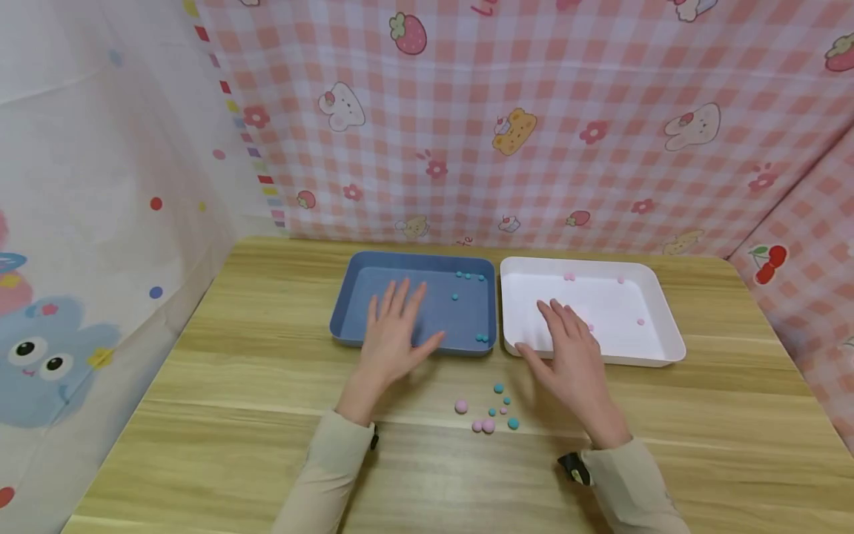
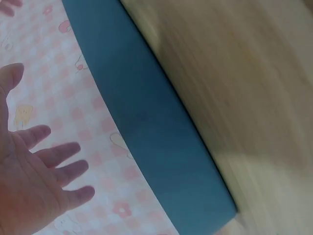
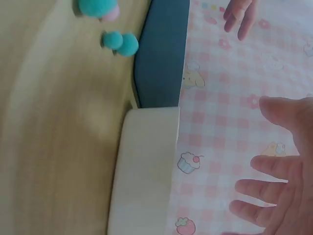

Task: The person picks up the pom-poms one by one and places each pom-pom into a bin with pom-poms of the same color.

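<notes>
My left hand (image 1: 390, 345) hovers over the front of the blue tray (image 1: 414, 261), its fingers spread and holding nothing. Over the front left of the white tray (image 1: 640, 356) is my right hand (image 1: 575, 363), also empty with fingers apart. Several small teal pom-poms (image 1: 455, 297) lie in the blue tray, mostly on its right side. A few small pink pom-poms (image 1: 620, 279) are scattered in the white tray. On the table between my forearms lies a loose group of pink pom-poms (image 1: 461, 406) and teal pom-poms (image 1: 513, 423) of mixed sizes.
The two trays stand side by side near the back of the wooden table (image 1: 240, 400). A pink checked cloth (image 1: 460, 133) hangs behind it, and a white printed cloth (image 1: 100, 163) on the left. Dark wrist devices (image 1: 574, 469) show at my cuffs.
</notes>
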`<state>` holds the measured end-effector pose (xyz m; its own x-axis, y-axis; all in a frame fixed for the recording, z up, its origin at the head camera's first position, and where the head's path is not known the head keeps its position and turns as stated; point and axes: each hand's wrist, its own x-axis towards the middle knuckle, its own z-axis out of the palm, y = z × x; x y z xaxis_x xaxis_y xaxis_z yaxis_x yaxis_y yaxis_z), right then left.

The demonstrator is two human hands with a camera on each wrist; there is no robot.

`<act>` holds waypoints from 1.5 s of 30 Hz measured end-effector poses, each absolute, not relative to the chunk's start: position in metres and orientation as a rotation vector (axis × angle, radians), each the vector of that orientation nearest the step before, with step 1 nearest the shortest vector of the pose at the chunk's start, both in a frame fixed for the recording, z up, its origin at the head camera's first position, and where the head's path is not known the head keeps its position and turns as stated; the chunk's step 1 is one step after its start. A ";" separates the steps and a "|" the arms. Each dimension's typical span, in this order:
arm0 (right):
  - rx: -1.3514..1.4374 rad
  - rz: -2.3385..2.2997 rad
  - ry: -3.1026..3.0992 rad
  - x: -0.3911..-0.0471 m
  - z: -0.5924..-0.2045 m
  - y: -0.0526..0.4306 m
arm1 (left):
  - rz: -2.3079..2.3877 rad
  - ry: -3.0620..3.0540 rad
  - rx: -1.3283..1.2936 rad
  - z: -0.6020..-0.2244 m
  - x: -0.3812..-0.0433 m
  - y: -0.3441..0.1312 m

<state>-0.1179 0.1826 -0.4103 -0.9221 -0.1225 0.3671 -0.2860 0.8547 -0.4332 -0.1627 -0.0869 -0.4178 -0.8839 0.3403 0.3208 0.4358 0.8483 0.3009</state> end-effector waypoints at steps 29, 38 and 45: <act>0.488 1.317 -2.617 -0.069 -0.444 0.162 | -0.919 -2.675 -0.719 -0.429 -0.155 -0.137; 0.519 1.310 -2.639 -0.062 -0.449 0.160 | -0.960 -2.681 -0.716 -0.435 -0.156 -0.145; 0.425 1.338 -2.739 -0.062 -0.448 0.162 | -1.004 -2.685 -0.699 -0.438 -0.156 -0.150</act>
